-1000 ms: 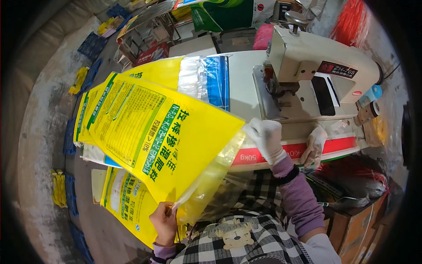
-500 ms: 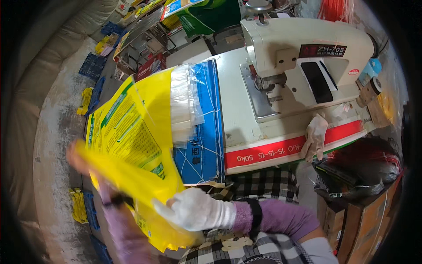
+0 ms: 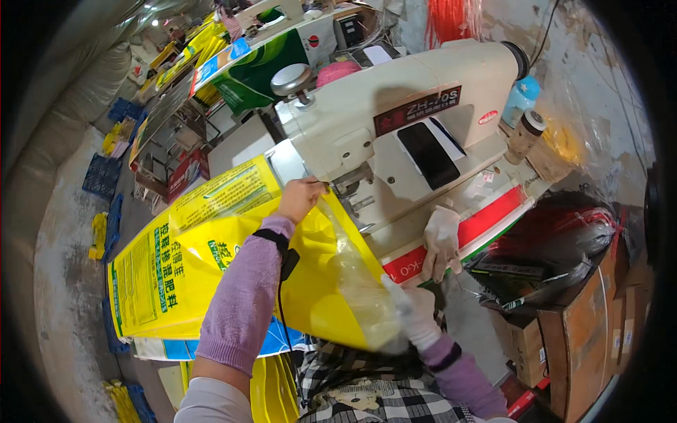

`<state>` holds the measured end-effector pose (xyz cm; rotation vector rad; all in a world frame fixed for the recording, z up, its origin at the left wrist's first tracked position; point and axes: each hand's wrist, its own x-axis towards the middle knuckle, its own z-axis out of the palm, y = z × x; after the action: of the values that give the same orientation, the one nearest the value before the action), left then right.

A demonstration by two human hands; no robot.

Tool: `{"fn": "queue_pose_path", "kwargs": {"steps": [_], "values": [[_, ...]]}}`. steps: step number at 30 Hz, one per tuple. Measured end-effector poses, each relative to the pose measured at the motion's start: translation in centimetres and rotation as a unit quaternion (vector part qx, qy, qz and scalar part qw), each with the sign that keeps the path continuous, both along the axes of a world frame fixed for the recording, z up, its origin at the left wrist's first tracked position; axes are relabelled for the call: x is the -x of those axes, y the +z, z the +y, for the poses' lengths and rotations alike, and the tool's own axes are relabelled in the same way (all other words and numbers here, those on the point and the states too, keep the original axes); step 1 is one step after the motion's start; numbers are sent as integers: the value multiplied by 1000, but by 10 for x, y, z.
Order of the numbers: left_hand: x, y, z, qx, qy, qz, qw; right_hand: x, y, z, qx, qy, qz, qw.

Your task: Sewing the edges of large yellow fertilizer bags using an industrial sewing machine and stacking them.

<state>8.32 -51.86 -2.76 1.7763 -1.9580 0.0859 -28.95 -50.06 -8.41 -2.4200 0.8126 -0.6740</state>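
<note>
A big yellow printed plastic sack lies slanted across the table and my lap, its clear liner showing along the open end. Bare, my left hand pinches the sack's far corner right beside the needle area of a cream sewing machine. My right hand, in a white glove and somewhat blurred, grips the near corner of the same end. Between both hands the sack's edge is stretched along the table's front. Under the sack, part of a blue-and-white sack sticks out.
On the machine's bed lies a black phone. A pale glove hangs over the table's front edge. To the right are cardboard boxes and a dark plastic bundle. Folded yellow sacks sit below my left arm.
My left hand has come from the far left to the sewing machine with a sack corner. My right hand has moved right, to the sack's near corner. The view has also shifted.
</note>
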Motion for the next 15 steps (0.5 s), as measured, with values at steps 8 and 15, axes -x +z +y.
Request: {"fn": "queue_pose_path", "kwargs": {"steps": [8, 15], "values": [[-7, 5, -5, -159, 0, -32, 987, -9, 9, -1, -53, -8, -91, 994], [132, 76, 54, -337, -217, 234, 886, -55, -7, -16, 17, 38, -146, 988]]}}
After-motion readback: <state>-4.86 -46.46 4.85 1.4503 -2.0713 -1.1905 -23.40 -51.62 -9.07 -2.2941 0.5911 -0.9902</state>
